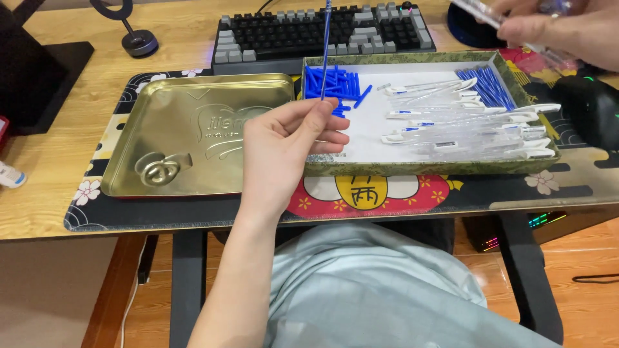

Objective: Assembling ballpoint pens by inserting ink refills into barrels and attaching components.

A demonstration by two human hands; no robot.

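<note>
Wooden desk carries a dark patterned mat, with a keyboard at its far edge and a black mouse at the right edge. On the mat a gold tin lid lies beside a shallow box holding blue pen caps, blue refills and clear pen barrels. The left hand, over the box's near left corner, pinches a thin blue refill upright between closed fingertips. The right hand, cut off at the far right corner, grips a clear pen barrel; its fingers are blurred.
</note>
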